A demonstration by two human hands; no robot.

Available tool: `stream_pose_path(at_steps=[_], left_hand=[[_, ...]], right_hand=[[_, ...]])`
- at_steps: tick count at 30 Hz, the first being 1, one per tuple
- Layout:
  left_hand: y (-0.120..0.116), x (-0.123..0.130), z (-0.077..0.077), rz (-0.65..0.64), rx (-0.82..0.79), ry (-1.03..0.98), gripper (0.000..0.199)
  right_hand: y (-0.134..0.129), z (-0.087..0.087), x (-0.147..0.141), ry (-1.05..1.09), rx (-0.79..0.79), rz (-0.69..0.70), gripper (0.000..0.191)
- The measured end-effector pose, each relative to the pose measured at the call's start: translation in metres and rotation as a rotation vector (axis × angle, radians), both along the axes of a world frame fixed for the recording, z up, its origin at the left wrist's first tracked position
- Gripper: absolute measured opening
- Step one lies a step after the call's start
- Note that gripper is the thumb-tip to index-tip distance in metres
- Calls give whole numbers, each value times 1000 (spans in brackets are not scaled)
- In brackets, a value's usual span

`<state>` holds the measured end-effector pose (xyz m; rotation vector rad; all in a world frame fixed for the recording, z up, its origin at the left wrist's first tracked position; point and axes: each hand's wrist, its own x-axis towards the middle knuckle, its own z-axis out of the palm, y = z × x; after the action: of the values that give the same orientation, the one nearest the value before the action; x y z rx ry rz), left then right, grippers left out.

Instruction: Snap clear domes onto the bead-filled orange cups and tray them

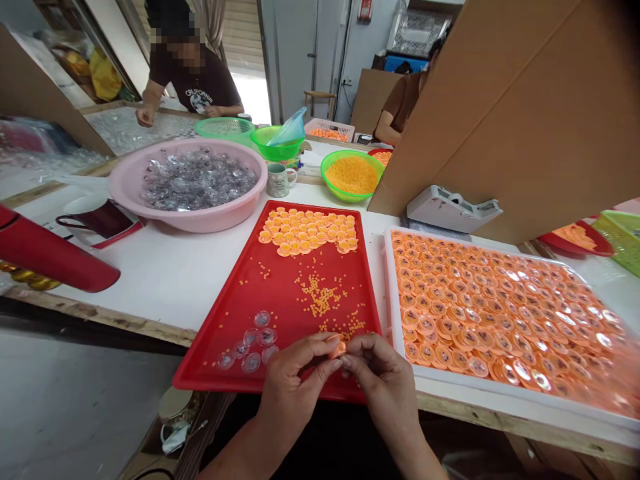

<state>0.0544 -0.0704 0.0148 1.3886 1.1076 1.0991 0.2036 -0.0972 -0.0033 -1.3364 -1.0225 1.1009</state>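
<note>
Two bare hands work close together above the near edge of a red tray (270, 283) on a white counter (175, 267). The left hand (293, 377) pinches a small orange piece (336, 348) between thumb and fingers. The right hand (387, 383) has its thumb and fingertips closed together at the piece's edge; whether they grip something tiny of their own is hidden.

In the red tray, a cluster of open orange cups (310, 230) fills much of the far end. They look uncovered, so probably unfinished. Loose yellow beads (320, 297) are scattered through the middle and near the hands, and a few clear discs (251, 363) lie at the near left.

To the right, a white tray (391, 287) is packed with rows of orange pieces under shiny clear tops (465, 313); these appear to be done, and they far outnumber the open cups. Plenty seems left to use: a pink basin (215, 220) beyond the red tray holds a heap of clear parts, and a green bowl (344, 193) beside a mug (278, 181) is full of beads.
</note>
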Motion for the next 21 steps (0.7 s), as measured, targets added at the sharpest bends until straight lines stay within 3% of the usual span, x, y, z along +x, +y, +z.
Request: stream_pose_path(at_steps=[7,14,18,21], left_hand=[[-7,-3,7,-30,-51,-173,18],[-9,-4,20,-28,-38,-149,11],[-3,-6,16,-28,-118,-250,25],[1,-8,10,-80,-151,-256,27]], right_hand=[[-11,16,-4,-21,68,-25,8],[-13,26,-8,-247,218,-72,9],[-8,31,-11,-299,311,-36,25],[-7,34,-12,-447,380,-18,25]])
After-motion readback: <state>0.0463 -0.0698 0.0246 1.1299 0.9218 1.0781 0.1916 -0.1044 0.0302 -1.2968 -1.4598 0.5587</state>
